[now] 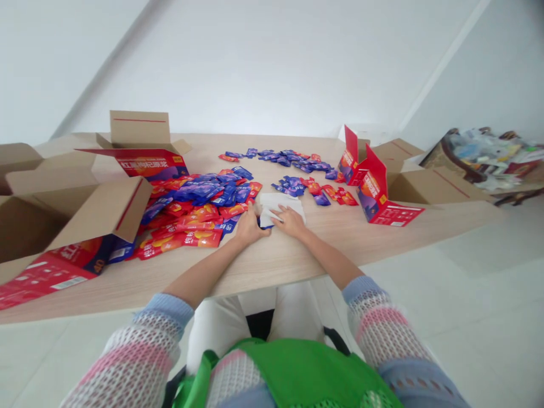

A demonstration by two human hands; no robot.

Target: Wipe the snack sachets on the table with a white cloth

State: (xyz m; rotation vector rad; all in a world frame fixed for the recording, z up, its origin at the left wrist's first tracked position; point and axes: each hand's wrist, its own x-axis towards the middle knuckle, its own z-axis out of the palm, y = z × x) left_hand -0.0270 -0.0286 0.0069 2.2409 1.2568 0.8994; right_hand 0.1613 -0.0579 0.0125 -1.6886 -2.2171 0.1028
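Observation:
A white tissue (280, 200) lies spread on the table in front of me. My right hand (291, 221) rests flat on its near part, fingers apart. At the tissue's left edge, my left hand (249, 225) is curled with the thumb pointing right. A bit of a blue sachet (266, 226) shows between its thumb and fingers, partly under the tissue. Close by on the left is a heap of red sachets (199, 215) and blue sachets (204, 190). A smaller group of blue sachets (289, 185) lies just beyond the tissue.
Open red printed cartons stand left (148, 163), front left (80, 255) and right (374, 192) on the wooden table (340, 243). A row of mixed sachets (297, 160) curves along the back. Off to the right, a stand (488, 164) holds plastic-wrapped items.

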